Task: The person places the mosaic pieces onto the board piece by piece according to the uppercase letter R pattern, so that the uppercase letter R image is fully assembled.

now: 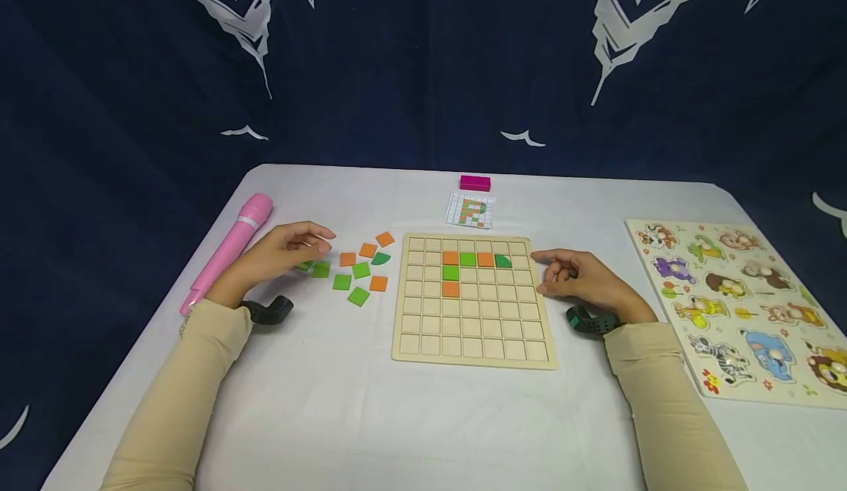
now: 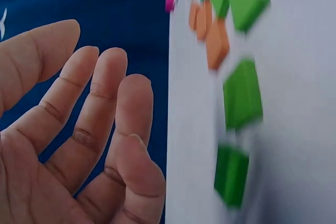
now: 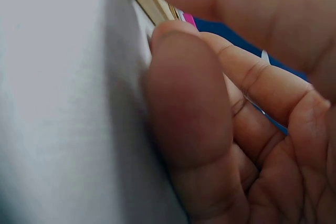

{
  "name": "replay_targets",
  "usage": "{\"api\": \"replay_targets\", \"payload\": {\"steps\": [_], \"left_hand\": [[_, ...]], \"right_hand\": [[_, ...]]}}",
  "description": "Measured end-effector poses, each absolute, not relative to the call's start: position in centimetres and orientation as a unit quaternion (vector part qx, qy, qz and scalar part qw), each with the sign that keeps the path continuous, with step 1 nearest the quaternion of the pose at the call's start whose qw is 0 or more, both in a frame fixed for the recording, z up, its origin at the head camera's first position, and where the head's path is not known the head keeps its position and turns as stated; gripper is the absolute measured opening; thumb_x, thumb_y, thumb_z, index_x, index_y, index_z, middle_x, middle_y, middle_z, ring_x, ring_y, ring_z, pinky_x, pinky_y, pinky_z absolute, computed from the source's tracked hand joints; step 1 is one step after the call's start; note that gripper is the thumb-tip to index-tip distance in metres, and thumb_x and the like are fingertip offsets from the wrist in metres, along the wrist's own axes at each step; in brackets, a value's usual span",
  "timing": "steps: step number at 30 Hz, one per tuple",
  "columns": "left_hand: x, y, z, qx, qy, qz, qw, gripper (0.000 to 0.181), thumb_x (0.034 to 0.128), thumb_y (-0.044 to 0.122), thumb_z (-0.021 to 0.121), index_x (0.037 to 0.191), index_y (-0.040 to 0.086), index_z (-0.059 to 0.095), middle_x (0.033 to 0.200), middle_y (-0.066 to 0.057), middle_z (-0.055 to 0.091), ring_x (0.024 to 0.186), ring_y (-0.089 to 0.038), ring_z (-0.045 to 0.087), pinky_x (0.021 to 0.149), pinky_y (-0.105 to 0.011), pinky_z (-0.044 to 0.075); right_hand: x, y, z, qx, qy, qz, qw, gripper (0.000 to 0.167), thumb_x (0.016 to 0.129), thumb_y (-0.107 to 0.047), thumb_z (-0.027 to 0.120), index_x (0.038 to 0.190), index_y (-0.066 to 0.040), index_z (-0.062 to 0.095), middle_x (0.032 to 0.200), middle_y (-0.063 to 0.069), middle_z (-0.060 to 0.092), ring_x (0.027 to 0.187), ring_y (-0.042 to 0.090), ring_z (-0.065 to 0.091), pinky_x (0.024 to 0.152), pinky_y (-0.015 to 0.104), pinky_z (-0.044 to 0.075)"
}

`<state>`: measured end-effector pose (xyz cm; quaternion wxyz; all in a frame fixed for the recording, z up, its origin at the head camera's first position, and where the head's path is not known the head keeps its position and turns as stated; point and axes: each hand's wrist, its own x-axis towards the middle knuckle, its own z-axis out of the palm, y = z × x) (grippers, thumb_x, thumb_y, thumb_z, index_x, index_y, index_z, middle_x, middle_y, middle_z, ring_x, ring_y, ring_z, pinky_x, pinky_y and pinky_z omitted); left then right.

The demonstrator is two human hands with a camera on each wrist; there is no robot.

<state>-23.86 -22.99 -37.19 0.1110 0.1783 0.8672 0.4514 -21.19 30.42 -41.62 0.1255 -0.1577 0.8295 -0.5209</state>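
From the head, six pieces sit on the pale wooden gridded board (image 1: pixel 473 326): four along the second row, two more beneath that row's left end. Most cells are bare! Off to the left lie loose orange square tiles (image 1: pixel 379 284), light green square tiles (image 1: pixel 342 282) and one dark green quarter-round piece (image 1: pixel 380 259). Past the far edge, a small white printed card (image 1: pixel 470 210) carries a fuller orange-and-green pattern; judged against that, the board looks only part filled.

The left hand (image 1: pixel 274 252) is by the leftmost tiles, palm inward; the right hand (image 1: pixel 579 278) is at the board's right edge, index finger reaching forward.

Over to the left wrist: fingers gently curved, well parted, nothing between them, green tiles alongside.

Right wrist now: thumb large, fingers loosely bent beside the board's rim, no tile visible; firm contact, I can't tell.
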Motion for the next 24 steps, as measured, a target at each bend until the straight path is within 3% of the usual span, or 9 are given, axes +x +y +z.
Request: {"api": "replay_targets", "payload": {"steps": [10, 19, 24], "left_hand": [[-24.5, -25.8, -37.9, 0.131, 0.874, 0.457, 0.101, 0.042, 0.1078, 0.014, 0.066, 0.144, -0.006, 0.061, 0.130, -0.026, 0.069, 0.096, -0.012, 0.064, 0.079, -0.025, 0.052], [-24.5, -26.4, -38.2, 0.124, 0.912, 0.380, 0.091, 0.036, 0.1051, 0.009, 0.067, 0.138, -0.006, 0.065, 0.121, -0.023, 0.068, 0.096, -0.027, 0.061, 0.074, -0.024, 0.051], [-24.2, -26.4, -38.0, 0.117, 0.925, 0.346, 0.109, 0.040, 0.1001, 0.004, 0.068, 0.138, -0.008, 0.064, 0.131, -0.029, 0.066, 0.110, -0.038, 0.059, 0.090, -0.040, 0.052]], "right_hand": [[-21.2, 30.4, -41.7, -0.161, 0.829, -0.521, 0.123, 0.061, 0.092, 0.008, 0.079, 0.146, 0.019, 0.052, 0.091, 0.003, 0.065, 0.071, 0.009, 0.051, 0.065, 0.022, 0.045], [-21.3, 30.5, -41.7, -0.155, 0.829, -0.522, 0.128, 0.062, 0.092, 0.006, 0.079, 0.147, 0.018, 0.051, 0.092, 0.005, 0.064, 0.071, 0.010, 0.051, 0.065, 0.022, 0.045], [-21.3, 30.5, -41.8, -0.157, 0.830, -0.521, 0.124, 0.062, 0.092, 0.006, 0.079, 0.146, 0.019, 0.052, 0.091, 0.005, 0.065, 0.071, 0.010, 0.051, 0.065, 0.022, 0.045]]}}
